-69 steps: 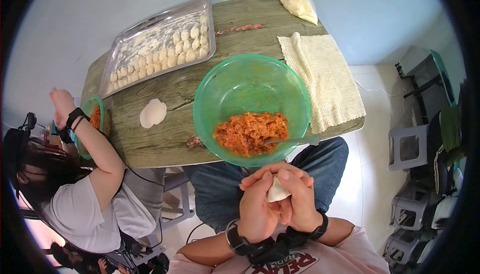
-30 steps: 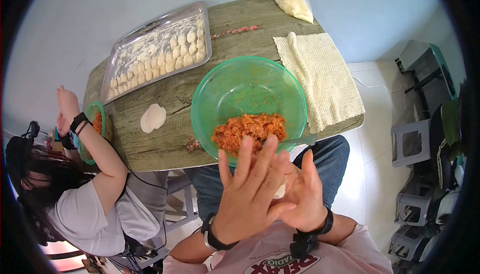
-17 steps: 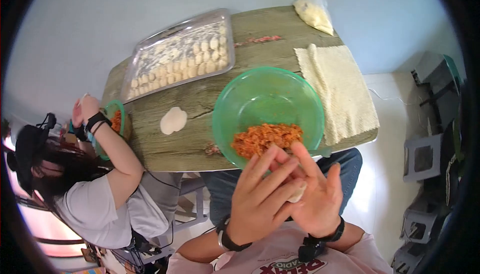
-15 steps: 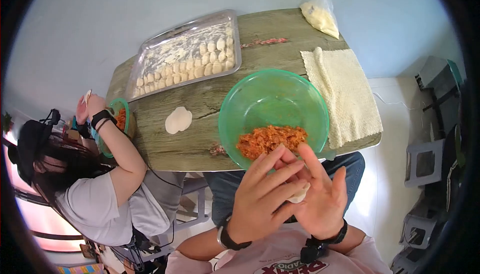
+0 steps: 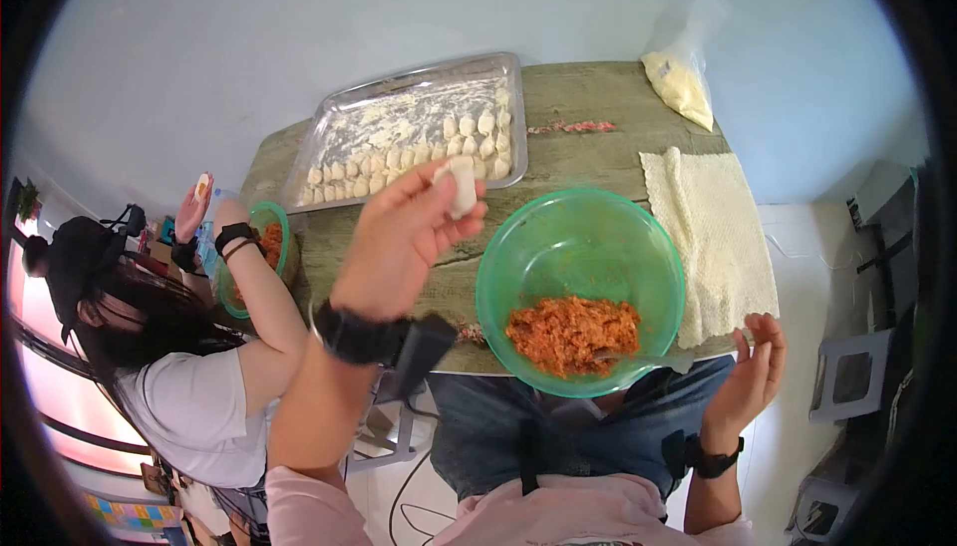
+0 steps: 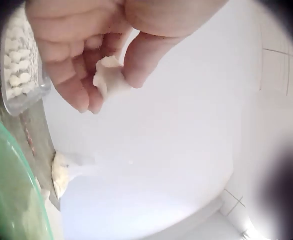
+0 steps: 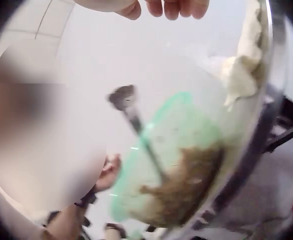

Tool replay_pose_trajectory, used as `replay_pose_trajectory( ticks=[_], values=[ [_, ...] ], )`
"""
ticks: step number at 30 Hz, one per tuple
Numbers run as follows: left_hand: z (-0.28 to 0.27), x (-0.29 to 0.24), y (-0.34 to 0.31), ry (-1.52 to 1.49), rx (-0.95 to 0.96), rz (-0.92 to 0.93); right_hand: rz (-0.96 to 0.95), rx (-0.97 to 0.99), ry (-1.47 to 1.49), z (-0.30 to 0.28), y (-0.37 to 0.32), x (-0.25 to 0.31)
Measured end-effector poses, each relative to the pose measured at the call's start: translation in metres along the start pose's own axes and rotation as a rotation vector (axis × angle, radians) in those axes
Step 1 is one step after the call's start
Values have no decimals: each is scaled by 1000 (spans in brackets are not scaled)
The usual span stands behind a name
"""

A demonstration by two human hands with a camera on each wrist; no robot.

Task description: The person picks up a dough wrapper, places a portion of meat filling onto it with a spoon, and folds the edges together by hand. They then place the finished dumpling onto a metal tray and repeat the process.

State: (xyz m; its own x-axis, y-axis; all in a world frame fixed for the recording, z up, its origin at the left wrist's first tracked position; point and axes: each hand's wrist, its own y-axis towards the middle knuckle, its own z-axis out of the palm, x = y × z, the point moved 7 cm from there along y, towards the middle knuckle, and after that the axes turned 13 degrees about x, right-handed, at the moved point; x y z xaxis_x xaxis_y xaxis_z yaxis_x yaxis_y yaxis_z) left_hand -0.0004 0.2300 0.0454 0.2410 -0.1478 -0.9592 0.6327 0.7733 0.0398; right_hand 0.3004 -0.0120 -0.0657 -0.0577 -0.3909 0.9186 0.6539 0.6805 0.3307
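My left hand [image 5: 399, 232] pinches a white dumpling [image 5: 462, 187] between thumb and fingers, in front of the near edge of the metal tray [image 5: 515, 137]. In the left wrist view the thumb presses against the dumpling [image 6: 110, 77], whose wavy edge shows. Rows of dumplings [image 5: 369, 172] lie on the floured tray. My right hand [image 5: 750, 376] is held off to the right, its fingers loosely bent with nothing in them. Between the hands stands a green bowl [image 5: 568, 237] with orange-red filling [image 5: 573, 332] and a spoon [image 5: 653, 360] in it.
A cream cloth [image 5: 708, 237] lies right of the bowl, and a plastic bag [image 5: 680, 87] stands at the table's far right corner. To the left sits another person [image 5: 189, 386] with a smaller green bowl [image 5: 269, 212]. Grey stools [image 5: 847, 376] stand on the floor at right.
My hands were together around the dumpling and have parted. The left has carried it left and forward toward the tray; the right has moved away to the right.
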Motion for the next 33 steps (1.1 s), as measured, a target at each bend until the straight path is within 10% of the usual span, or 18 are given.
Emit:
replay_pose_trajectory(
  ticks=[10, 33],
  values=[
    [-108, -25, 96, 229, -193, -122, -139, -18, -985, -3, 11, -44],
    [-253, 75, 235, 1823, -300, -761, -54, -4, -990, -4, 12, -57]
  ],
)
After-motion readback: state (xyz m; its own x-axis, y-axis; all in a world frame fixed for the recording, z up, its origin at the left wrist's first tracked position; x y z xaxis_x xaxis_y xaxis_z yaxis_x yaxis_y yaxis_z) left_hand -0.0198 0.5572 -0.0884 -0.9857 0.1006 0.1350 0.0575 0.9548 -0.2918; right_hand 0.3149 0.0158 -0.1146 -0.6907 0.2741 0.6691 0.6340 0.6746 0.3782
